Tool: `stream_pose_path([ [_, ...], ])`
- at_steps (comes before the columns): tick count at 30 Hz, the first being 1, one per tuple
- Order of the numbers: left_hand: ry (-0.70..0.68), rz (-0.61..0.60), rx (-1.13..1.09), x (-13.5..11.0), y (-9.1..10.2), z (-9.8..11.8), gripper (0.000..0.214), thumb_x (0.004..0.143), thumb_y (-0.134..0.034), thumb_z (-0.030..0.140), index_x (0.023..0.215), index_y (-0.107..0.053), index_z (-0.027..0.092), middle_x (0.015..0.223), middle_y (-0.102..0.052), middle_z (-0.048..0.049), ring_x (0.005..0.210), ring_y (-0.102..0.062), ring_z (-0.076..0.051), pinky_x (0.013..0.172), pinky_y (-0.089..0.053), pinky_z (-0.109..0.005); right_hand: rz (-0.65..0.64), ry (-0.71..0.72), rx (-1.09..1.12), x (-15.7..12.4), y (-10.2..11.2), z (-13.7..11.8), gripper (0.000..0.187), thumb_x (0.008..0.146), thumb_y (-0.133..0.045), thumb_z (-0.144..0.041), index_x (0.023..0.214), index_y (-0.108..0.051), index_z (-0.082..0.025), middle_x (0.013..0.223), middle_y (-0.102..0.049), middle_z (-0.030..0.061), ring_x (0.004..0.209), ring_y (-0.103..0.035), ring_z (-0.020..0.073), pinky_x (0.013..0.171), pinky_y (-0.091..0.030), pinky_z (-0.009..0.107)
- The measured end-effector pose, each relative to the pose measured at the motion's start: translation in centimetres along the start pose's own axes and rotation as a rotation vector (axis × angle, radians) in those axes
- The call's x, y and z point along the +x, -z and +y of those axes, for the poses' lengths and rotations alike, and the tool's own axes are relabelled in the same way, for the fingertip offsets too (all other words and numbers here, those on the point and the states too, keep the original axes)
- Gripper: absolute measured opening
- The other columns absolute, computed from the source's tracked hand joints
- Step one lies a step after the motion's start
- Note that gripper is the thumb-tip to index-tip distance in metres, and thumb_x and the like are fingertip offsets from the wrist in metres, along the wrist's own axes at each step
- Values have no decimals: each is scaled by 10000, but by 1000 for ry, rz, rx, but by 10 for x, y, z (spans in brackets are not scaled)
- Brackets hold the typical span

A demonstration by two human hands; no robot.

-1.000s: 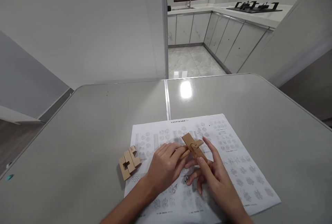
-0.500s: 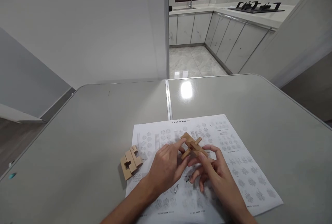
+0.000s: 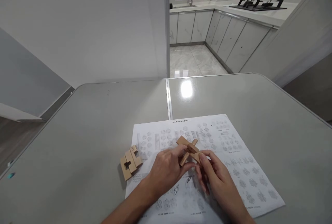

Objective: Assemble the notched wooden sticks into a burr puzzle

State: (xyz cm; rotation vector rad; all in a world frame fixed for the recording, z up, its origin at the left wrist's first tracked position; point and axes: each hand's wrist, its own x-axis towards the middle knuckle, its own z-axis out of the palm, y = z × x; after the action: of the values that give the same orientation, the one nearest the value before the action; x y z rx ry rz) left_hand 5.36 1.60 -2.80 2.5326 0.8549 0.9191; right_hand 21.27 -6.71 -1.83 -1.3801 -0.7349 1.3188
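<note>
Above a printed sheet (image 3: 249,168) I hold a small cluster of crossed wooden puzzle pieces (image 3: 192,148) between both hands. My left hand (image 3: 167,165) grips its left side, with the index finger over the top and the thumb below. On the right, my right hand (image 3: 214,172) pinches the near end of one piece between thumb and fingers. How the pieces interlock at the crossing is partly covered by my fingers. Left of my left hand lies another group of notched wooden pieces (image 3: 129,163), fitted together around a square hole, overlapping the sheet's left edge.
The grey table (image 3: 85,130) has a metal seam (image 3: 168,99) down its middle. A tiny teal bit (image 3: 10,175) lies at the far left edge. Beyond the table are a white wall panel (image 3: 103,27) and kitchen cabinets (image 3: 233,37) with a stove (image 3: 258,5).
The crossed wooden pieces have turned and tilted slightly toward me. My right hand's fingers have drawn closer together around the near end. The other wooden group has stayed in place.
</note>
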Motion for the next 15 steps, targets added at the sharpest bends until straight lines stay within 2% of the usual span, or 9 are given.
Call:
stream_pose_path([
  [2, -20, -6, -59, -1, 2, -1, 480, 1063, -494, 604, 1324, -385, 217, 699, -605, 79, 496, -586, -134, 487, -449, -238, 41, 0, 12, -1, 2, 0, 495, 987, -584, -709, 885, -571, -225, 589, -526, -68, 394, -438, 79, 398, -391, 203],
  [4, -40, -31, -151, -1, 5, -1, 547, 1052, -514, 610, 1383, -339, 212, 742, -601, 66, 527, -587, -136, 484, -457, -235, 73, -13, 40, -1, 4, -1, 489, 986, -591, -705, 880, -579, -228, 598, -527, -63, 413, -440, 83, 418, -402, 210],
  [9, 17, -96, -376, 0, 9, 1, 408, 1090, -527, 461, 1379, -323, 256, 834, -604, 44, 563, -550, -112, 546, -512, -237, 112, -55, 146, -2, 10, -1, 434, 988, -635, -654, 872, -585, -239, 622, -511, -56, 462, -423, 91, 449, -383, 211],
  [15, 178, -81, -566, -6, 1, 0, 459, 1042, -642, 435, 1340, -329, 281, 819, -561, 62, 598, -495, -103, 564, -473, -223, 85, -79, 204, -2, 16, 2, 429, 963, -687, -641, 870, -563, -241, 628, -460, -66, 458, -374, 82, 409, -292, 201],
])
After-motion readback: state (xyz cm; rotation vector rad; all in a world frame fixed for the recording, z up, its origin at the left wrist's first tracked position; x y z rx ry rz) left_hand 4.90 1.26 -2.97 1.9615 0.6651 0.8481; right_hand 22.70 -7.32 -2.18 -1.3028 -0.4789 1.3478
